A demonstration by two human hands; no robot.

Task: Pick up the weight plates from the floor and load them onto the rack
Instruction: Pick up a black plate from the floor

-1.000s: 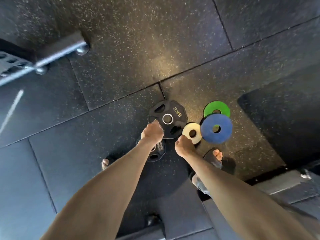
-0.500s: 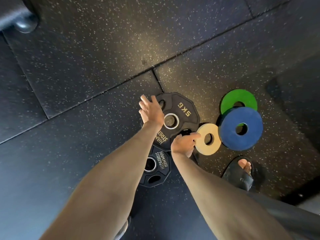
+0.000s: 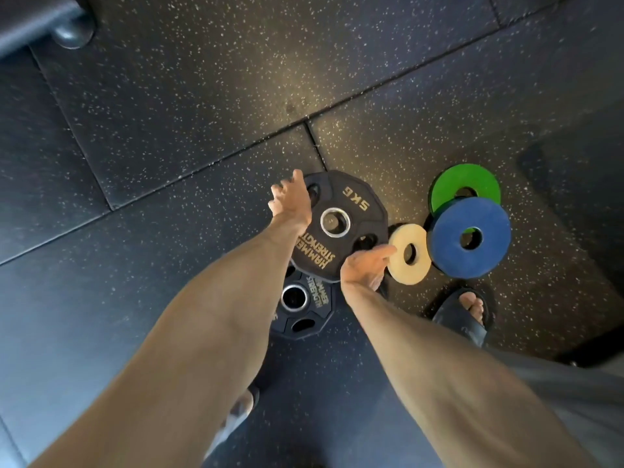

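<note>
Now you're bracketing the 5kg Hammer Strength plate [image 3: 354, 201] for a balanced lift: L hand [image 3: 291, 205] at 10 o'clock, R hand [image 3: 365, 265] at 5, fingers apart, unclamped.

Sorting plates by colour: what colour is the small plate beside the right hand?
Cream, off-white; the small plate shows best in the head view.

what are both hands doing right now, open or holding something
Left hand: open, fingers spread at the left rim of the 5 kg plate.
Right hand: open, at its right rim, one finger towards the cream plate.
</note>
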